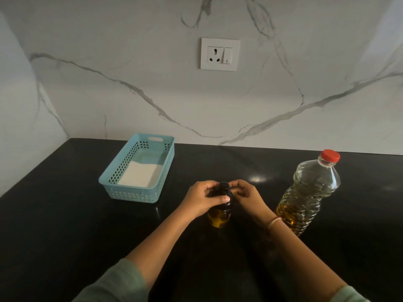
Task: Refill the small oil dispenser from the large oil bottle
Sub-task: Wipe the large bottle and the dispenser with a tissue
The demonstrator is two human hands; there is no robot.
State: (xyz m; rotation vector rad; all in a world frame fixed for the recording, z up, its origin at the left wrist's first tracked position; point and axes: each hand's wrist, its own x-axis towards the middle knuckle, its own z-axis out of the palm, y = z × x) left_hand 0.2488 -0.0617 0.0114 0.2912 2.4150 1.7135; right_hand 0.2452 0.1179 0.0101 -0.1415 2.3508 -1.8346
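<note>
The small oil dispenser (219,216) stands upright on the black counter, dark glass with a little yellow oil at its bottom and a black cap on top. My left hand (201,198) grips its upper body, thumb across the front. My right hand (245,196) has its fingertips on the black cap from the right. The large oil bottle (309,195) stands upright just right of my right wrist, clear ribbed plastic with a red cap, oil filling its lower part.
A light blue perforated basket (113,182) sits to the left of the dispenser with a white folded cloth (139,174) inside. The black counter (65,225) meets a marble wall behind, which carries a white socket and switch plate (219,54).
</note>
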